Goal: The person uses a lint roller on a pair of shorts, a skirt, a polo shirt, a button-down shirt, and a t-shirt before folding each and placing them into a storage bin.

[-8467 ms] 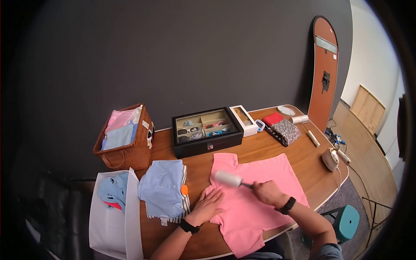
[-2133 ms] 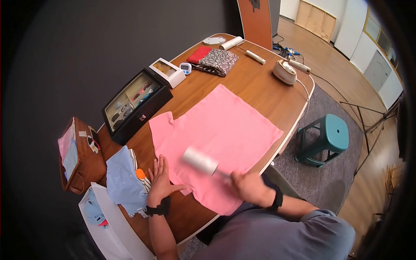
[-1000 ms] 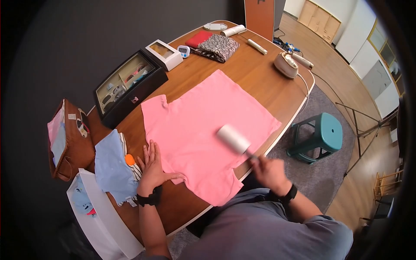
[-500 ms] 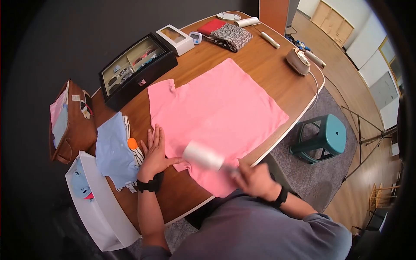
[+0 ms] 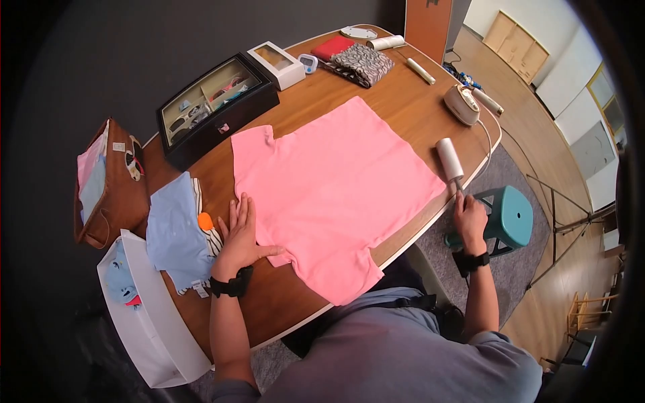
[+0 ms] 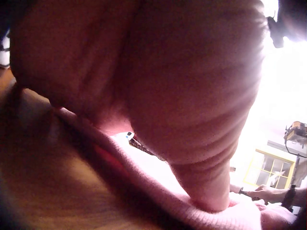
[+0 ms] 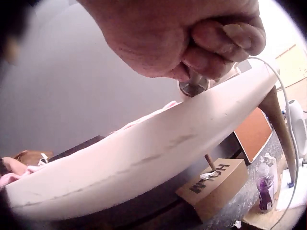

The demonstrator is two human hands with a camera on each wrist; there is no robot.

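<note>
A pink shirt (image 5: 329,181) lies spread flat on the wooden table (image 5: 410,111). The left hand (image 5: 238,238) rests with spread, straight fingers on the shirt's left edge; in the left wrist view, the thumb of this hand (image 6: 144,81) presses on the pink cloth. Beyond the table's right edge, the right hand (image 5: 470,220) grips the handle of a white lint roller (image 5: 449,159), whose head is over the table's rim. The right wrist view shows curled fingers of the right hand (image 7: 192,38) around the handle, above the pale table edge.
Left of the shirt are folded blue clothes (image 5: 178,235), a white bin (image 5: 144,322) and a brown basket (image 5: 121,188). Behind it stand a black display case (image 5: 222,107) and a white box (image 5: 277,66). A steamer (image 5: 462,105) sits back right; a green stool (image 5: 516,215) stands beside the table.
The right hand has carried the roller off the shirt's lower part, to the right past the table edge. The left hand has stayed on the shirt's left edge.
</note>
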